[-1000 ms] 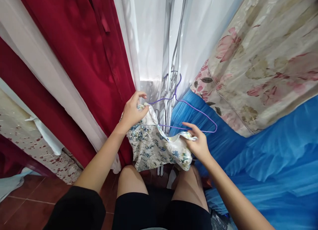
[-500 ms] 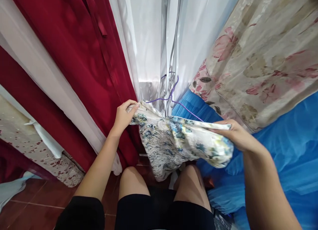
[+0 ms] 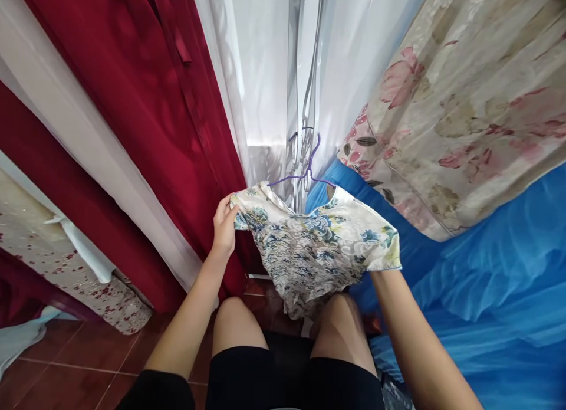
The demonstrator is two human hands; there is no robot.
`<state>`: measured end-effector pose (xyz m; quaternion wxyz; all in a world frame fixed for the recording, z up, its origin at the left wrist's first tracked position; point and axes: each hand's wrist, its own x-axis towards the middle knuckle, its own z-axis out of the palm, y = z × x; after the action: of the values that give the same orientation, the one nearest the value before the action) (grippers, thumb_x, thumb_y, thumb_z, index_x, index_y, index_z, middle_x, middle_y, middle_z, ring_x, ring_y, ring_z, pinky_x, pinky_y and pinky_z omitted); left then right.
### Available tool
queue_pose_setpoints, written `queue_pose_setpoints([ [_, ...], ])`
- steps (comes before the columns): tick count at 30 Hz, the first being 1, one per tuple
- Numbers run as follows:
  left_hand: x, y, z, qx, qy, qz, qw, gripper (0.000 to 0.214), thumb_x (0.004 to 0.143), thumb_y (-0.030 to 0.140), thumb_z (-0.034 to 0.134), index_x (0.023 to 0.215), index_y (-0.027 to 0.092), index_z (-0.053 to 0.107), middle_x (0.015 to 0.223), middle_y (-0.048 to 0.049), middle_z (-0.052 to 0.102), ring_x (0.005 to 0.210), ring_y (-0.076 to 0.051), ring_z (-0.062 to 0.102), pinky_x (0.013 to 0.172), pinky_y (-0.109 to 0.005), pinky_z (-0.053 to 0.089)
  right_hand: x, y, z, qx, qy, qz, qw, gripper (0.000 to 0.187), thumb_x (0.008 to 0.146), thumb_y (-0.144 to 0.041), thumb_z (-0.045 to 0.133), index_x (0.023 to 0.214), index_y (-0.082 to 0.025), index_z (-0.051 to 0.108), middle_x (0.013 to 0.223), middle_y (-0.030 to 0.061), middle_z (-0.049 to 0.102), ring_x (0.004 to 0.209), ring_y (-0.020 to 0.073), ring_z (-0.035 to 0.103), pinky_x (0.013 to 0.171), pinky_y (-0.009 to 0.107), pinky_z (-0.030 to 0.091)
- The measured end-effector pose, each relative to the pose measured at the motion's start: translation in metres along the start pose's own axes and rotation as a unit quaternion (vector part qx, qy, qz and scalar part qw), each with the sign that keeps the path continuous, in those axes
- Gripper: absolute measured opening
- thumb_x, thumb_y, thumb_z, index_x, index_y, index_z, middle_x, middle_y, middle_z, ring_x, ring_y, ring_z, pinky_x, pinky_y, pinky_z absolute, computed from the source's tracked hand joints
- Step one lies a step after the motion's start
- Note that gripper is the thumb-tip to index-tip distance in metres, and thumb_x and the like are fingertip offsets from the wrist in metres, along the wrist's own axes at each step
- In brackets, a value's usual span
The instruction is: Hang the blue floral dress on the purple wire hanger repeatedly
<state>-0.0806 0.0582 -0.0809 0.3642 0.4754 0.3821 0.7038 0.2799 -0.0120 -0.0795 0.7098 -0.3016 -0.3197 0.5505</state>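
Observation:
A short-sleeved floral top (image 3: 305,245), white with blue, green and yellow print and a gathered body, hangs spread above my knees. Its shoulders sit on a thin purple hanger (image 3: 310,162), whose hook points up and away from me. My left hand (image 3: 224,226) is closed on the edge of the left-side sleeve, thumb on top. On the other side, my right forearm (image 3: 398,304) reaches up under the right-side sleeve (image 3: 375,236). That sleeve covers my right hand, so its fingers are hidden.
Red and white draped cloth (image 3: 177,133) hangs at the left. White fabric with long ribbons (image 3: 305,62) hangs ahead. Pink-flowered cloth (image 3: 464,115) and ruffled blue fabric (image 3: 495,280) fill the right. Red-brown floor tiles (image 3: 84,345) show at lower left.
My right hand has gone from gripping the sleeve edge outside to beneath the sleeve. The right shoulder now lies over the hanger, and the neckline is spread. My left hand keeps its hold.

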Motion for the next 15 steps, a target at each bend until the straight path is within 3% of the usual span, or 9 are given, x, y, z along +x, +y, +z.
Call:
queue_pose_setpoints([
  [3, -0.018, 0.003, -0.013, 0.006, -0.03, -0.032, 0.999, 0.053, 0.086, 0.039, 0.073, 0.132, 0.018, 0.06, 0.125, -0.0129, 0.071, 0.116, -0.026, 0.068, 0.101, -0.039, 0.054, -0.001, -0.016, -0.013, -0.054, 0.033, 0.023, 0.998, 0.045, 0.082, -0.064, 0.066, 0.081, -0.02, 0.073, 0.066, 0.0046, 0.072, 0.084, 0.0292, 0.075, 0.077, 0.045, 0.062],
  [6, -0.027, 0.019, -0.015, 0.004, -0.022, -0.01, 1.0, 0.055, 0.086, 0.043, 0.074, 0.134, 0.017, 0.061, 0.129, -0.0139, 0.069, 0.12, -0.028, 0.066, 0.101, -0.039, 0.054, -0.012, -0.03, -0.015, -0.136, 0.074, 0.021, 0.988, 0.043, 0.074, -0.06, 0.077, 0.084, -0.019, 0.072, 0.072, 0.0056, 0.074, 0.088, 0.0322, 0.075, 0.077, 0.045, 0.061],
  [11, -0.013, 0.066, 0.01, -0.021, 0.018, 0.026, 0.999, 0.055, 0.091, 0.045, 0.067, 0.14, 0.022, 0.057, 0.137, -0.0116, 0.065, 0.13, -0.029, 0.06, 0.105, -0.039, 0.053, -0.024, -0.044, 0.012, -0.098, 0.158, -0.062, 0.981, 0.04, 0.073, -0.053, 0.082, 0.086, -0.017, 0.069, 0.071, 0.0018, 0.07, 0.079, 0.0259, 0.073, 0.074, 0.036, 0.061],
  [15, -0.002, 0.102, 0.034, 0.07, -0.042, 0.116, 0.99, 0.059, 0.095, 0.045, 0.061, 0.148, 0.025, 0.048, 0.144, -0.0108, 0.058, 0.134, -0.031, 0.055, 0.113, -0.047, 0.047, -0.017, -0.048, 0.024, -0.025, 0.258, -0.148, 0.954, 0.029, 0.081, -0.043, 0.075, 0.087, -0.015, 0.069, 0.086, 0.0044, 0.073, 0.082, 0.0204, 0.072, 0.081, 0.032, 0.061],
])
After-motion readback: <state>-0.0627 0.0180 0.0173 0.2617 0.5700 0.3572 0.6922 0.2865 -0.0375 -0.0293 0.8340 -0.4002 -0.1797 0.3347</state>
